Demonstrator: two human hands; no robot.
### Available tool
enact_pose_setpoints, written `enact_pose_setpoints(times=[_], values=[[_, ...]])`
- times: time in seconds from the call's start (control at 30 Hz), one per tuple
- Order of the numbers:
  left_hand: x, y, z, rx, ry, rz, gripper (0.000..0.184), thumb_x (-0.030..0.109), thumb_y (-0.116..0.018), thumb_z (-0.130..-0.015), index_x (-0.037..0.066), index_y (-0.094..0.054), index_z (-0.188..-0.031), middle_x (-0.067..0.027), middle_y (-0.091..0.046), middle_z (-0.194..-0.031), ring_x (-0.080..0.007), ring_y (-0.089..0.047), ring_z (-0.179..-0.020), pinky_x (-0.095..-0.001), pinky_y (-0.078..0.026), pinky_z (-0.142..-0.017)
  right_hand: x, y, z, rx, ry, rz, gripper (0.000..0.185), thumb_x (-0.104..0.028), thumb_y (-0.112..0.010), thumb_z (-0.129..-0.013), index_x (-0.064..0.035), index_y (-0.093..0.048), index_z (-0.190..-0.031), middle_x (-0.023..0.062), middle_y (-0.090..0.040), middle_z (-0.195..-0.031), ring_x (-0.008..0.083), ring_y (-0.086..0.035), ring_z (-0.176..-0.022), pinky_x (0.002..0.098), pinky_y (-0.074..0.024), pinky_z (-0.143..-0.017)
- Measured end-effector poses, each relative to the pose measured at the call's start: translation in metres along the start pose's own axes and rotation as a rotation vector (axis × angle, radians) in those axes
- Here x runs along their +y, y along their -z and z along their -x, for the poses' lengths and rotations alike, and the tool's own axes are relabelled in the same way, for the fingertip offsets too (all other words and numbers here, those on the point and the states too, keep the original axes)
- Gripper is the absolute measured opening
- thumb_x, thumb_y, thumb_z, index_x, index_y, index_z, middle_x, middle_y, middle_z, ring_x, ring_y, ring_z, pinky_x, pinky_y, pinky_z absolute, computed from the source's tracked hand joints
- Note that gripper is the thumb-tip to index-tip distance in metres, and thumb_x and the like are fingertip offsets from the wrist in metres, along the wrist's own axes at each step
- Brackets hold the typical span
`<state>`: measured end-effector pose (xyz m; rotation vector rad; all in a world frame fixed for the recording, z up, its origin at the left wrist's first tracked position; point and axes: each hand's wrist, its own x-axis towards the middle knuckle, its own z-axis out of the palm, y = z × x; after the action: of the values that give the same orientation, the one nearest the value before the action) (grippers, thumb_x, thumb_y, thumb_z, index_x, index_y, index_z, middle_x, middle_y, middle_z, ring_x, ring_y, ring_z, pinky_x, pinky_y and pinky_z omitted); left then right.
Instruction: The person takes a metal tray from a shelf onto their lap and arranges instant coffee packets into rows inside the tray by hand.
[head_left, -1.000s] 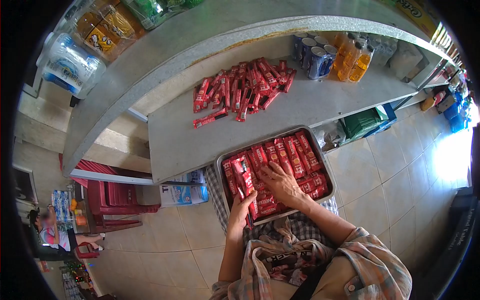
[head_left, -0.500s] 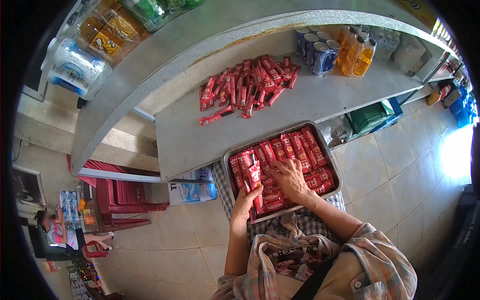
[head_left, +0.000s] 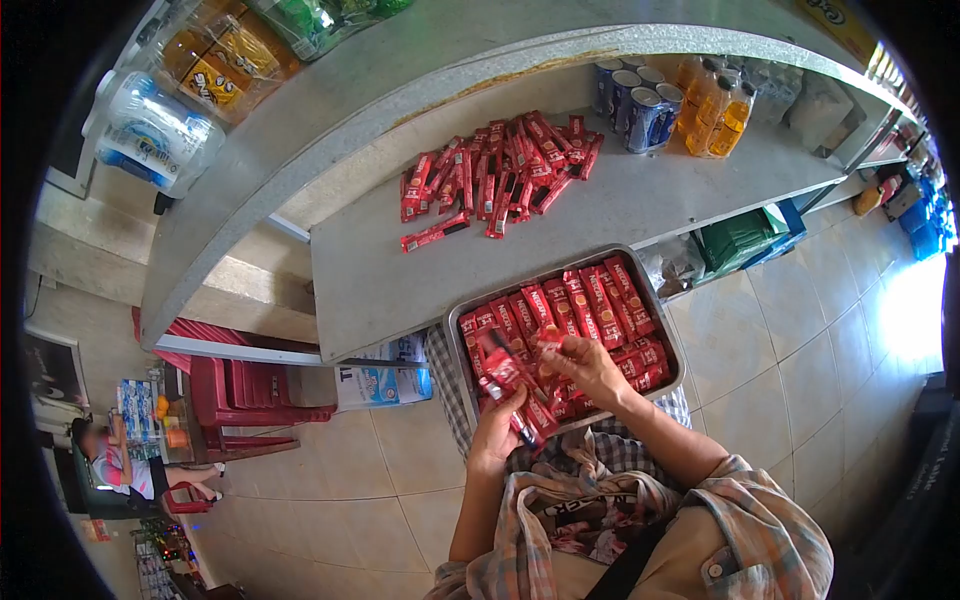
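Note:
A metal tray (head_left: pixel 677 355) rests on a checked cloth (head_left: pixel 440 370) at my lap, filled with rows of red Nescafé coffee sachets (head_left: pixel 597 300). My left hand (head_left: pixel 492 435) is closed around a few coffee sachets (head_left: pixel 512 375) over the tray's near left corner; they are blurred by motion. Over the middle of the tray, my right hand (head_left: pixel 595 375) pinches the end of one coffee sachet (head_left: pixel 549 340). More sachets lie crosswise along the tray's near right side. A loose heap of the same sachets (head_left: pixel 500 170) lies on the grey shelf (head_left: pixel 370 285) beyond the tray.
Blue cans (head_left: pixel 645 110) and orange drink bottles (head_left: pixel 720 115) stand at the shelf's right. An upper shelf (head_left: pixel 450 75) curves overhead, carrying packed bottles (head_left: pixel 215 70). Stacked red chairs (head_left: pixel 240 390) stand on the tiled floor at left; a person (head_left: pixel 120 460) sits farther off.
My right hand has lifted off the tray's rows with a coffee sachet pinched in it. The sachets in my left hand have tilted and shifted slightly toward the right.

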<state>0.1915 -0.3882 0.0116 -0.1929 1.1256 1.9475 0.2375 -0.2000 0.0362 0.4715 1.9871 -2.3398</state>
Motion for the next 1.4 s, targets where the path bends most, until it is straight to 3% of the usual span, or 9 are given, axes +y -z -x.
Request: enact_pose_setpoints(times=[0.1, 0.4, 0.53, 0.57, 0.67, 0.93, 1.13, 1.33, 1.4], values=[[0.002, 0.009, -0.004, -0.044, -0.151, 0.126, 0.034, 0.019, -0.053, -0.094, 0.003, -0.048, -0.124, -0.0133, -0.060, -0.116, -0.0251, -0.060, -0.105, -0.0427, -0.048, -0.091, 0.002, 0.003, -0.009, 0.099, 0.046, -0.107, 0.023, -0.021, -0.060, -0.092, 0.0018, -0.062, -0.098, 0.0061, -0.067, -0.083, 0.0085, -0.060, -0.079, 0.0242, -0.0482, -0.072], [0.016, 0.012, 0.010, 0.102, -0.187, 0.031, 0.034, 0.027, -0.054, -0.094, 0.002, -0.051, -0.117, -0.0164, -0.062, -0.112, -0.0237, -0.065, -0.090, -0.0369, -0.055, -0.074, 0.009, 0.006, -0.079, 0.339, 0.443, 0.649, 0.039, -0.022, -0.069, -0.081, 0.0005, -0.059, -0.111, 0.0145, -0.065, -0.091, 0.0237, -0.066, -0.076, 0.0339, -0.0515, -0.068], [0.011, 0.012, 0.011, 0.130, -0.189, 0.033, 0.027, 0.022, -0.061, -0.090, 0.003, -0.056, -0.109, -0.0121, -0.065, -0.103, -0.0202, -0.065, -0.084, -0.0332, -0.055, -0.070, 0.012, -0.004, -0.036, 0.157, 0.468, 0.862, 0.033, -0.019, -0.071, -0.076, -0.0034, -0.060, -0.103, 0.0149, -0.065, -0.087, 0.0317, -0.063, -0.086, 0.0402, -0.0507, -0.074], [0.009, 0.012, 0.010, 0.133, -0.197, 0.018, 0.026, 0.020, -0.062, -0.089, 0.004, -0.056, -0.109, -0.0108, -0.065, -0.100, -0.0196, -0.065, -0.082, -0.0329, -0.055, -0.070, 0.009, -0.008, -0.027, 0.076, 0.244, 0.927, 0.032, -0.018, -0.072, -0.074, -0.0053, -0.060, -0.100, 0.0145, -0.062, -0.089, 0.0309, -0.062, -0.088, 0.0401, -0.0512, -0.073], [0.000, 0.020, 0.002, 0.162, -0.187, 0.004, 0.023, 0.016, -0.064, -0.088, 0.006, -0.057, -0.107, -0.0069, -0.065, -0.096, -0.0178, -0.064, -0.079, -0.0325, -0.054, -0.068, 0.023, -0.021, -0.016, 0.150, 0.303, 1.049, 0.031, -0.017, -0.072, -0.073, -0.0060, -0.060, -0.100, 0.0142, -0.057, -0.095, 0.0315, -0.061, -0.091, 0.0412, -0.0510, -0.073], [0.003, 0.001, -0.001, 0.167, -0.267, -0.039, 0.026, 0.006, -0.065, -0.085, 0.007, -0.058, -0.111, -0.0015, -0.063, -0.100, -0.0115, -0.060, -0.089, -0.0273, -0.050, -0.078, 0.020, -0.025, -0.027, 0.200, 0.340, 0.993, 0.025, -0.020, -0.067, -0.079, -0.0043, -0.063, -0.098, 0.0128, -0.059, -0.095, 0.0319, -0.059, -0.091, 0.0416, -0.0505, -0.072], [-0.001, -0.001, 0.001, 0.185, -0.245, -0.088, 0.026, 0.003, -0.062, -0.087, 0.007, -0.057, -0.112, -0.0027, -0.062, -0.105, -0.0130, -0.059, -0.094, -0.0294, -0.050, -0.080, 0.012, -0.030, -0.013, 0.053, 0.165, 0.243, 0.028, -0.024, -0.067, -0.083, 0.0015, -0.066, -0.094, 0.0185, -0.066, -0.080, 0.0284, -0.065, -0.071, 0.0367, -0.0505, -0.064], [0.001, 0.000, 0.002, 0.177, -0.255, -0.077, 0.021, 0.008, -0.059, -0.090, 0.005, -0.054, -0.110, -0.0076, -0.063, -0.104, -0.0171, -0.062, -0.088, -0.0329, -0.055, -0.069, 0.006, -0.019, -0.016, 0.182, 0.198, 0.449, 0.032, -0.026, -0.068, -0.081, 0.0053, -0.063, -0.084, 0.0198, -0.063, -0.074, 0.0251, -0.065, -0.068, 0.0344, -0.0491, -0.060], [0.013, -0.002, 0.007, 0.212, -0.256, -0.101, 0.018, 0.010, -0.059, -0.090, 0.005, -0.055, -0.107, -0.0088, -0.063, -0.103, -0.0167, -0.062, -0.084, -0.0323, -0.056, -0.066, -0.004, -0.017, -0.018, 0.220, 0.201, 0.448, 0.033, -0.026, -0.068, -0.081, 0.0020, -0.059, -0.094, 0.0193, -0.061, -0.067, 0.0276, -0.064, -0.061, 0.0384, -0.0483, -0.055]])
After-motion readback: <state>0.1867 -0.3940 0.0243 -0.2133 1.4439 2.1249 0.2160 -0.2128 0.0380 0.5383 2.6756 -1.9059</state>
